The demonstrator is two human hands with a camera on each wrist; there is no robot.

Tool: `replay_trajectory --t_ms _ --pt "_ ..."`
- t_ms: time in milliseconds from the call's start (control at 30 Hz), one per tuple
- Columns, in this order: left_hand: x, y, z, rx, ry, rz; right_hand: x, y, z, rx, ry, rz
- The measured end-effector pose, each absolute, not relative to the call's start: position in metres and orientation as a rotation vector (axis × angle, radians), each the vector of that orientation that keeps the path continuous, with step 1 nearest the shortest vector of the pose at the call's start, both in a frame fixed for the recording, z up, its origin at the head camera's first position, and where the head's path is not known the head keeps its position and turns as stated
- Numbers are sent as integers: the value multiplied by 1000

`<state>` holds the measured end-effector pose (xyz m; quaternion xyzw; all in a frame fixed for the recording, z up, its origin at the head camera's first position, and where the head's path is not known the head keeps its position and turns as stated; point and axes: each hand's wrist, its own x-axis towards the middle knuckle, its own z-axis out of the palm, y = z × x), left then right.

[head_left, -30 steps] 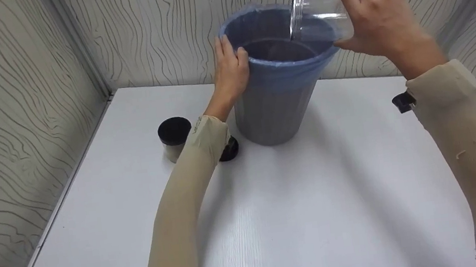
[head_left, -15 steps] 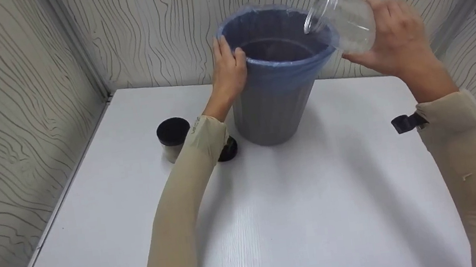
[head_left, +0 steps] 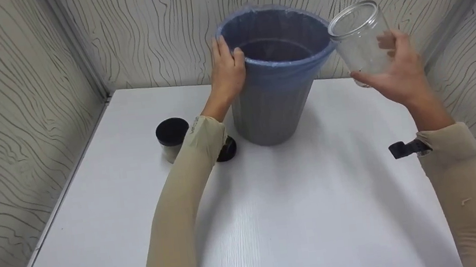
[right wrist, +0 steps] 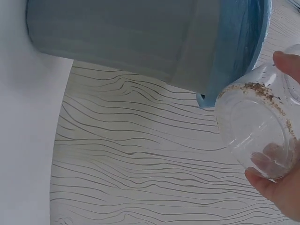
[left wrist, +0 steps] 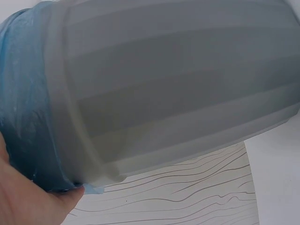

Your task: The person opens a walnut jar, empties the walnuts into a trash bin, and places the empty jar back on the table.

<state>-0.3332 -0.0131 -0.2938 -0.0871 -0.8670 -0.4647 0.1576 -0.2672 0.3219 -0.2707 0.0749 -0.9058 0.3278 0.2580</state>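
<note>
My right hand (head_left: pixel 405 72) grips a clear jar (head_left: pixel 360 50) around its lower body, beside the right rim of a grey trash bin (head_left: pixel 269 116). The jar has no lid on, and its mouth tilts up toward the bin. Brown crumbs (right wrist: pixel 262 91) cling around its bottom edge in the right wrist view. A blue liner bag (head_left: pixel 285 74) lines the bin and folds over its rim. Against the bin's upper left side rests my left hand (head_left: pixel 229 74), fingers extended along the rim; in the left wrist view its thumb touches the liner's lower edge.
On the white table (head_left: pixel 310 215), left of the bin, stands a small jar with a black top (head_left: pixel 171 132). Close by lies a round black object (head_left: pixel 227 149), partly behind my left sleeve. Wood-patterned walls (head_left: pixel 154 31) enclose the table at the back and sides.
My right hand has drawn the jar rightward and down, away from over the bin. The jar has turned from lying sideways to mouth tilted upward. My left hand stays at the rim.
</note>
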Motion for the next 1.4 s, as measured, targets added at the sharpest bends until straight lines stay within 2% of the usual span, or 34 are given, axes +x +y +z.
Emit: replay_trajectory --t_ms 867,1400 --pt "-332 -13 -294 -232 -2481 -1308 -261 354 -373 179 -2433 1485" --pt "-333 -14 -295 -251 -2472 -1324 -281 357 -433 -31 -2712 1447"
